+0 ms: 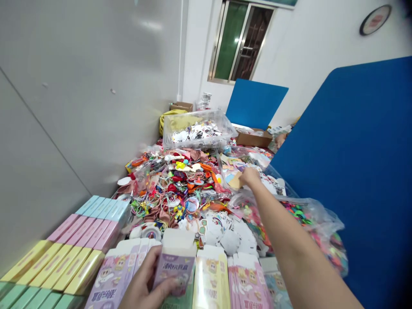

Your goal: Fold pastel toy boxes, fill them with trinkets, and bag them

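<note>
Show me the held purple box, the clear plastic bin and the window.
Held purple box [175,267], head view: printed front.
Clear plastic bin [195,144], head view: near wall.
Window [229,40], head view: green pane.

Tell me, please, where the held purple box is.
At the head view's lower centre, the purple box is in the left hand, left of a yellow carton.

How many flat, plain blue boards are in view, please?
2: one large blue board at the right, another blue board at the back, below the metal-framed sliding window. Others may be hidden.
</note>
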The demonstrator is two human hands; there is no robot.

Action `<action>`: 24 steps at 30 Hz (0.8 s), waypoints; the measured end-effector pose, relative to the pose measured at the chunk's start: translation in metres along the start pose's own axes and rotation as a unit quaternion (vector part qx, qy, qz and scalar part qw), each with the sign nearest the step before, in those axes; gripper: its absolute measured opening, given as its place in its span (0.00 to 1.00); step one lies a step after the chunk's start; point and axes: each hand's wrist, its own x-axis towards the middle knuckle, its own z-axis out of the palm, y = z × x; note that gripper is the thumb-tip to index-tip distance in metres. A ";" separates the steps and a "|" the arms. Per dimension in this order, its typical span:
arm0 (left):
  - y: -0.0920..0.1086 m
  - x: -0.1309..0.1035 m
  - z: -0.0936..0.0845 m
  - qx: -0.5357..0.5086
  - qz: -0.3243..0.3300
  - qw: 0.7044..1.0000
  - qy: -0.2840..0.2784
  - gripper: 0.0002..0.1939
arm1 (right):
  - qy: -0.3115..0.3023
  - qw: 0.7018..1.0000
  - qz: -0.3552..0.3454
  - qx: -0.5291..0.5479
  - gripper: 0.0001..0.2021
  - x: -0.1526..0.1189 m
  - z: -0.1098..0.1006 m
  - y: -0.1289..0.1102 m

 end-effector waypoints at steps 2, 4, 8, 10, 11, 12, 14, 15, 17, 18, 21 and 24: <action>0.005 0.002 0.000 0.004 -0.001 1.000 0.012 0.22 | 0.019 0.997 0.050 0.048 0.13 0.000 -0.017 -0.004; 0.010 0.005 0.002 0.013 0.000 1.000 0.014 0.22 | 0.064 0.982 0.106 0.142 0.12 -0.009 -0.036 -0.017; 0.016 0.008 0.007 -0.015 0.010 1.000 -0.013 0.24 | -0.011 0.927 0.036 0.373 0.09 -0.062 -0.064 -0.073; 0.018 0.008 0.010 -0.034 0.015 0.999 -0.028 0.25 | -0.049 0.923 -0.013 0.382 0.08 -0.099 -0.070 -0.106; 0.019 0.008 0.012 -0.040 0.017 0.998 -0.035 0.26 | -0.068 0.925 -0.033 0.372 0.08 -0.117 -0.070 -0.120; 0.020 0.007 0.014 -0.044 0.017 0.998 -0.041 0.27 | -0.083 0.927 -0.050 0.362 0.08 -0.132 -0.070 -0.131; 0.020 0.004 0.016 -0.046 0.016 0.998 -0.046 0.28 | -0.119 0.933 -0.076 0.331 0.08 -0.152 -0.067 -0.146; 0.019 0.002 0.016 -0.044 0.014 0.998 -0.043 0.28 | -0.122 0.937 -0.082 0.316 0.08 -0.158 -0.067 -0.149; 0.017 -0.001 0.015 -0.035 0.018 0.999 -0.031 0.29 | -0.073 0.949 -0.078 0.296 0.07 -0.163 -0.069 -0.149; 0.016 -0.003 0.014 -0.030 0.022 0.999 -0.026 0.29 | -0.033 0.951 -0.071 0.298 0.07 -0.164 -0.072 -0.147; 0.013 -0.007 0.012 -0.024 0.032 0.999 -0.024 0.28 | 0.003 0.944 -0.064 0.323 0.06 -0.168 -0.080 -0.145; 0.013 -0.010 0.013 -0.019 0.036 0.999 -0.036 0.28 | -0.104 0.946 -0.088 0.294 0.06 -0.181 -0.075 -0.150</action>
